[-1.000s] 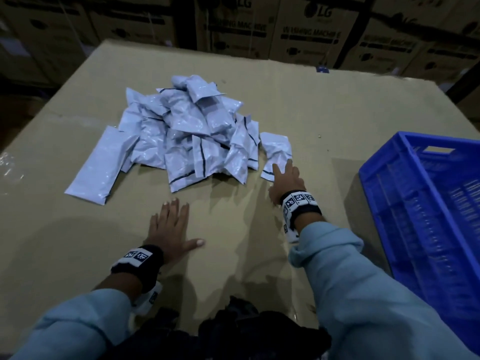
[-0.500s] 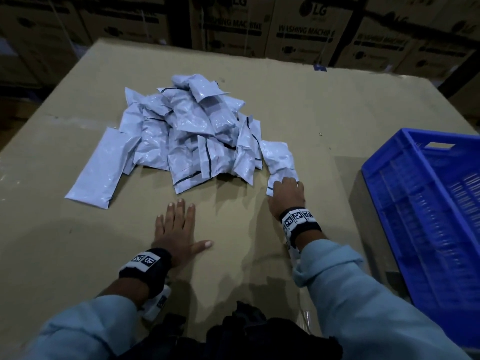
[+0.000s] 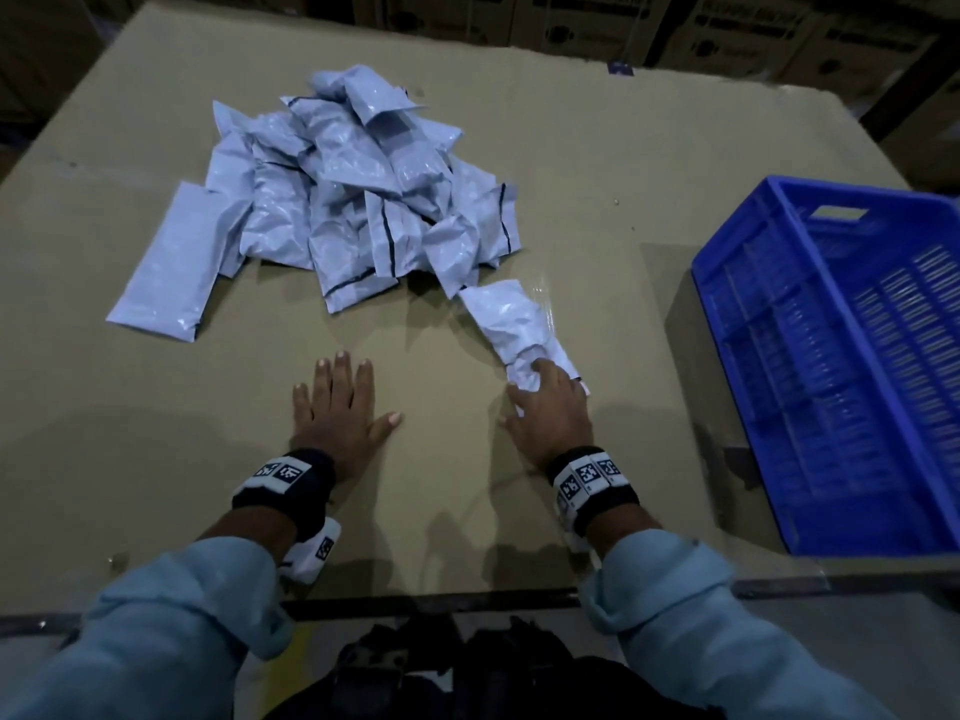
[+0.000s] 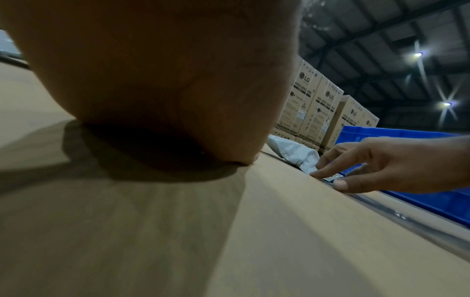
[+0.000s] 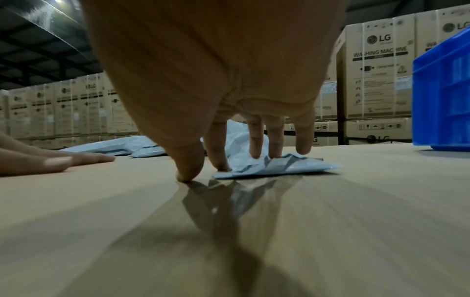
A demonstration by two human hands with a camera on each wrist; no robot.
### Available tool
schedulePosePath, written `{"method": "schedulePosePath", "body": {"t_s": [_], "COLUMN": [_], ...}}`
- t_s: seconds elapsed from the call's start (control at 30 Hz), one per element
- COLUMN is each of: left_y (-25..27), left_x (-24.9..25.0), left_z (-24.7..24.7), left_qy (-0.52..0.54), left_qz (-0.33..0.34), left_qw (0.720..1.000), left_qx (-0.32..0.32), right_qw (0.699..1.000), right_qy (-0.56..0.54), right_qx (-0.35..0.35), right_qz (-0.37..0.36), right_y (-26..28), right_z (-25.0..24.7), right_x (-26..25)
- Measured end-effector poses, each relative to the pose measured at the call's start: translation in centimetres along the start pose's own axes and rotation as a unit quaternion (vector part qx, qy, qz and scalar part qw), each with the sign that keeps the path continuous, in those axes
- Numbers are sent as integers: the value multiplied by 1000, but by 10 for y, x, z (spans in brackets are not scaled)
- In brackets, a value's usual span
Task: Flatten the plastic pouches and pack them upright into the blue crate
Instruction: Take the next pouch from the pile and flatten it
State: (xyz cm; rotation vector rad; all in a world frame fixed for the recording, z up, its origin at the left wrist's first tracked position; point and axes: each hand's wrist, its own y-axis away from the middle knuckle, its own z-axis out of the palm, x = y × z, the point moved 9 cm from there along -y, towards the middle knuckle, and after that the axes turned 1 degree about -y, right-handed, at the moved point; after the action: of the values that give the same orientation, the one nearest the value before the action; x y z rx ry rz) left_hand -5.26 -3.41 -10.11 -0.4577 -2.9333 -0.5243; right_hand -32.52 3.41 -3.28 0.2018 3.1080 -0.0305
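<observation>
Pouch (image 3: 511, 324) dragged clear of heap (image 3: 353, 200) toward bench (image 3: 597, 174) front edge; crate (image 3: 841, 356) empty. Right hand (image 3: 550, 407) fingertips press its crumpled near end; left hand (image 3: 337, 407) flat, empty. Film looks light, limp, slippery: pinch an edge.

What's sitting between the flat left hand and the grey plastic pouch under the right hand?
Only bare brown cardboard tabletop separates the left hand from the pouch; the head view shows it.

Warehouse: stacked washing-machine cartons (image 5: 376, 68)
</observation>
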Motion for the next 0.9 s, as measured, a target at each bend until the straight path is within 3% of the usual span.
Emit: {"method": "schedulePosePath", "body": {"t_s": [0.17,0.33,0.5,0.7,0.9], "left_y": [37,89,123,143,147], "left_x": [6,29,59,85,81], "left_z": [10,6,0,15,20], "left_qy": [12,118,118,-71,-118], "left_qz": [16,-2,73,183,221], "left_qw": [999,991,982,971,961], "left_qx": [39,61,130,139,120], "right_qw": [995,989,977,980,994], "right_qy": [0,-53,-102,-135,-89], "right_qx": [63,40,39,15,8], "right_qz": [-71,-134,-185,-144,-56], "right_y": [57,106,151,172,175], "right_z": [-5,-6,-15,-12,-13], "right_x": [-12,-28,-46,-44,-44]}}
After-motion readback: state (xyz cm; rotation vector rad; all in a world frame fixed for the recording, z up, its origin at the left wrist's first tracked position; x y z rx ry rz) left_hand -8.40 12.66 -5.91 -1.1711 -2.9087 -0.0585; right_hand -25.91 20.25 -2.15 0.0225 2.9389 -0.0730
